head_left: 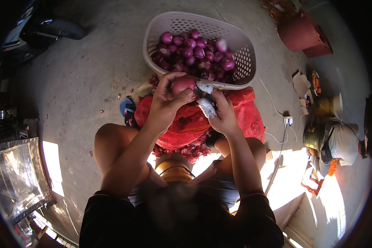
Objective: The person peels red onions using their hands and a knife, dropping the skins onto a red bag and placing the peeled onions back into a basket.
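My left hand (167, 101) grips a red onion (182, 85) just in front of a white plastic basket (239, 80). My right hand (223, 113) is right beside it, fingers wrapped in whitish tape, closed on a small knife (198, 93) whose blade touches the onion. The basket holds several peeled red onions (194, 53). Under my hands lies a red mesh sack (186, 124) across my knees, with onion skins (192, 151) heaped below it.
Concrete floor all around. A blue sandal (127, 106) lies left of the sack. Clay pots (301, 35) stand at the far right, with a white cable and plug (287, 120) and metal vessels (318, 136) nearby. A shiny metal tray (12, 177) sits at left.
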Demonstrator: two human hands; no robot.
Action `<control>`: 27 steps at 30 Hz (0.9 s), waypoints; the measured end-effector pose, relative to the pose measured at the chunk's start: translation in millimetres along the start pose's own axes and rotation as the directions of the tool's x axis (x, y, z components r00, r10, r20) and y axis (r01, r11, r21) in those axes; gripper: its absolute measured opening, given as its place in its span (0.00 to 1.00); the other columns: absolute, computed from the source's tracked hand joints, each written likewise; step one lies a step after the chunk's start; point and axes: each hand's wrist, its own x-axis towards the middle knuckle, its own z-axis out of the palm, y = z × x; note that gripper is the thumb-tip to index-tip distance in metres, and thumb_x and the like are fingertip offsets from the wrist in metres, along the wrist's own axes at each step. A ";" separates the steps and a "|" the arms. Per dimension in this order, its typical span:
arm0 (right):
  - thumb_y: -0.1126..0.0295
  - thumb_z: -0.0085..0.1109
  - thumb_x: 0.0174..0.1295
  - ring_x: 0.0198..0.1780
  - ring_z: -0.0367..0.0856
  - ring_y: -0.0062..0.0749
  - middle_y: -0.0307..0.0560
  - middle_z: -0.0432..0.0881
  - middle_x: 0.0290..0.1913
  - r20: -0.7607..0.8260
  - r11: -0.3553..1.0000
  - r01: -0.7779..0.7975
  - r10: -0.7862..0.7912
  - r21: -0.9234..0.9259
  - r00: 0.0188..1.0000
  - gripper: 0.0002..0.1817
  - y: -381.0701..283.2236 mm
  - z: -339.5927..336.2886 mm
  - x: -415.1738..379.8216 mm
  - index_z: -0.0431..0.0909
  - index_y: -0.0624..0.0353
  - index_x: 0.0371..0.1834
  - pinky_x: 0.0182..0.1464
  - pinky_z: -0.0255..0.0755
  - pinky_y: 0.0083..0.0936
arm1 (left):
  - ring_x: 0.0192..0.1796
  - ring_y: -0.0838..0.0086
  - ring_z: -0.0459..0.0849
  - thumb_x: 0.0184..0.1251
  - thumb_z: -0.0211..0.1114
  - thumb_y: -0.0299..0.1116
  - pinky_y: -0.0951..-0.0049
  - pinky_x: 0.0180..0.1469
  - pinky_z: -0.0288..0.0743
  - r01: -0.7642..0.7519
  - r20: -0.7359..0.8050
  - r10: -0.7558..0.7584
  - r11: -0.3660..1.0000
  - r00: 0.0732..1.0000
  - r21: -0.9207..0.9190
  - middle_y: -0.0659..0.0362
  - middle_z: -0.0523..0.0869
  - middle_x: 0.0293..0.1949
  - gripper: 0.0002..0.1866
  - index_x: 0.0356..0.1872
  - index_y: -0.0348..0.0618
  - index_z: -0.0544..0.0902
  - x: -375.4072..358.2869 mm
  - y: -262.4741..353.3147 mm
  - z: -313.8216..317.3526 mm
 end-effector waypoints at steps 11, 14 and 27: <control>0.79 0.54 0.59 0.41 0.75 0.21 0.47 0.79 0.43 -0.046 0.871 -0.094 0.133 0.482 0.990 0.27 5.8 -4.5 1.6 0.60 0.59 0.62 0.46 0.68 0.20 | 0.55 0.68 0.75 0.63 0.58 0.26 0.63 0.56 0.72 0.041 0.051 -0.040 0.999 0.998 -0.020 0.54 0.73 0.54 0.23 0.60 0.44 0.64 -2.7 11.2 4.5; 0.79 0.56 0.58 0.40 0.75 0.20 0.46 0.80 0.38 0.052 0.910 -0.127 0.116 0.394 0.992 0.30 4.1 -6.2 -3.4 0.56 0.60 0.64 0.45 0.67 0.18 | 0.54 0.69 0.76 0.66 0.55 0.31 0.64 0.53 0.73 0.046 0.018 -0.046 0.999 0.999 -0.005 0.55 0.73 0.54 0.22 0.60 0.45 0.64 -0.9 13.3 5.3; 0.76 0.57 0.54 0.40 0.78 0.40 0.54 0.79 0.38 0.239 0.977 -0.175 0.143 0.123 0.961 0.37 -6.2 -9.7 -3.8 0.47 0.61 0.66 0.46 0.67 0.26 | 0.52 0.72 0.74 0.67 0.54 0.37 0.69 0.50 0.70 0.105 -0.061 -0.104 0.994 0.993 0.006 0.57 0.70 0.54 0.23 0.60 0.49 0.60 2.5 14.8 0.1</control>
